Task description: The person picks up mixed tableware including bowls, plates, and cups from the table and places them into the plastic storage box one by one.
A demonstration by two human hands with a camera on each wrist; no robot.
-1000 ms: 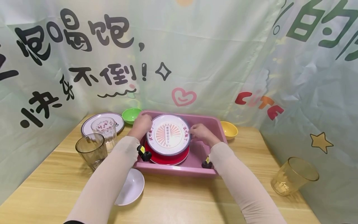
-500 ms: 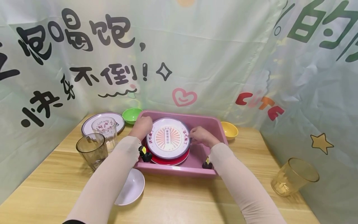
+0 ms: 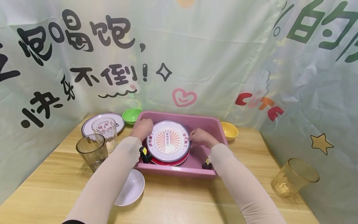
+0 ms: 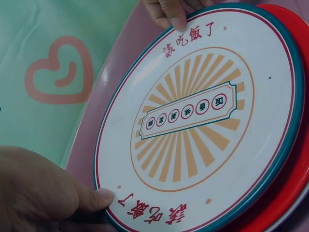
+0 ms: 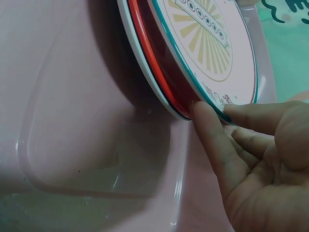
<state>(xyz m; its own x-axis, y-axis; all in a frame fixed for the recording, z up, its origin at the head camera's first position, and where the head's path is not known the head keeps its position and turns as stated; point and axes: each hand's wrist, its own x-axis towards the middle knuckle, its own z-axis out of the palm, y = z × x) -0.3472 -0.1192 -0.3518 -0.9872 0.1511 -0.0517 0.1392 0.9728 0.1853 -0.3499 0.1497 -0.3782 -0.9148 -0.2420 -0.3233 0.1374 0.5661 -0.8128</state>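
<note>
A white plate (image 3: 167, 141) with a dark blue-green rim, a sunburst print and red characters lies over a red plate (image 3: 179, 161) inside a pink basin (image 3: 179, 170). My left hand (image 3: 143, 128) pinches the white plate's left edge, thumb on top of the rim in the left wrist view. On the opposite edge my right hand (image 3: 202, 137) pinches the rim between thumb and fingers. The right wrist view shows a narrow gap between the white plate (image 5: 203, 43) and the red plate (image 5: 145, 43), with a fingertip at that gap.
Left of the basin stand a dark glass (image 3: 92, 152), a clear glass (image 3: 107, 130), a white plate (image 3: 87, 124) and a green bowl (image 3: 132, 115). A white dish (image 3: 131, 188) lies in front. To the right are a yellow bowl (image 3: 230, 130) and an amber glass (image 3: 293, 177).
Both hands have lowered the white plate toward the front of the basin, and it now covers more of the red plate. The surrounding dishes stay where they were.
</note>
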